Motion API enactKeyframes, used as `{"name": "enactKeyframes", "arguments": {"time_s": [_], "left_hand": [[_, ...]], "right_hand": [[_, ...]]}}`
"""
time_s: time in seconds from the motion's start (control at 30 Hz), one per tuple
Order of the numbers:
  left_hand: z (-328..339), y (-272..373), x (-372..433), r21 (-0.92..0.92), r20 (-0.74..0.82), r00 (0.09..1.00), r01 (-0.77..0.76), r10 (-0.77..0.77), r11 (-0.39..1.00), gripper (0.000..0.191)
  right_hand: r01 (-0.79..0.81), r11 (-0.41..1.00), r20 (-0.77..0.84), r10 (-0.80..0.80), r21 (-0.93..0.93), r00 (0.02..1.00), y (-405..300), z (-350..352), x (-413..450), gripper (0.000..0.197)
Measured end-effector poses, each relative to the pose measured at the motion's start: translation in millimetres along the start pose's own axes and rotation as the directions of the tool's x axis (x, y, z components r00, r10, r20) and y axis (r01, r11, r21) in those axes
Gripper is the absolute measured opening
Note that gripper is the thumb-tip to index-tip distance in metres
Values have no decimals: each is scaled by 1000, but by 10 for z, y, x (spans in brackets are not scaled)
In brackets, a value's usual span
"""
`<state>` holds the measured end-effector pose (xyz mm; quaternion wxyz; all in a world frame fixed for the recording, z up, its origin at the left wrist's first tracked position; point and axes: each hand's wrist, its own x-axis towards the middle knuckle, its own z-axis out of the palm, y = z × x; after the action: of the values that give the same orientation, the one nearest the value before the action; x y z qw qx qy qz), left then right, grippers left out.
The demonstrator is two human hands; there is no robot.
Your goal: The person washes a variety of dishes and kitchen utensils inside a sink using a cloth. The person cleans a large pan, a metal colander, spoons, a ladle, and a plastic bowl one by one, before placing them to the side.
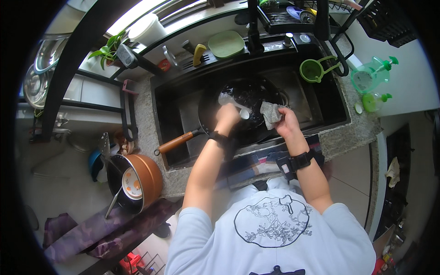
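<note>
A black wok (254, 84) with a wooden handle (176, 142) lies in the black sink (326, 113), with dark, shiny liquid inside it. Over the wok's left part, my left hand (227, 116) is closed on a white spoon-like utensil (237, 103); its exact shape is blurred. A small white round end (244, 114) shows beside those fingers. My right hand (288, 122) pinches a crumpled grey cloth (271, 115) above the wok's right side. The cloth and the white utensil are apart.
A green strainer cup (312, 70) hangs at the sink's right. Green pump bottles (373, 102) stand on the right counter. The black faucet (254, 37) rises behind the sink, near a pale green dish (226, 44). A copper-coloured pot (147, 178) lies tilted at the left.
</note>
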<state>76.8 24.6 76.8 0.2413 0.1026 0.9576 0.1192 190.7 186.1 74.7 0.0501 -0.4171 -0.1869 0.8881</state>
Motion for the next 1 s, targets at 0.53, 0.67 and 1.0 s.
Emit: {"name": "enactKeyframes", "arguments": {"time_s": [0.53, 0.67, 1.0], "left_hand": [[-429, -221, -704, -138, -121, 992, 11, -28, 990, 19], [-420, -329, -820, -300, -266, 963, -125, 43, 946, 20], [-309, -285, -1127, -588, -413, 892, -415, 183, 694, 14]], "right_hand": [[-122, 987, -15, 121, -109, 993, 429, 80, 88, 20], [-143, 985, -58, 138, -99, 989, 520, 151, 23, 22], [-18, 998, 31, 16, 56, 999, 647, 363, -167, 26]]}}
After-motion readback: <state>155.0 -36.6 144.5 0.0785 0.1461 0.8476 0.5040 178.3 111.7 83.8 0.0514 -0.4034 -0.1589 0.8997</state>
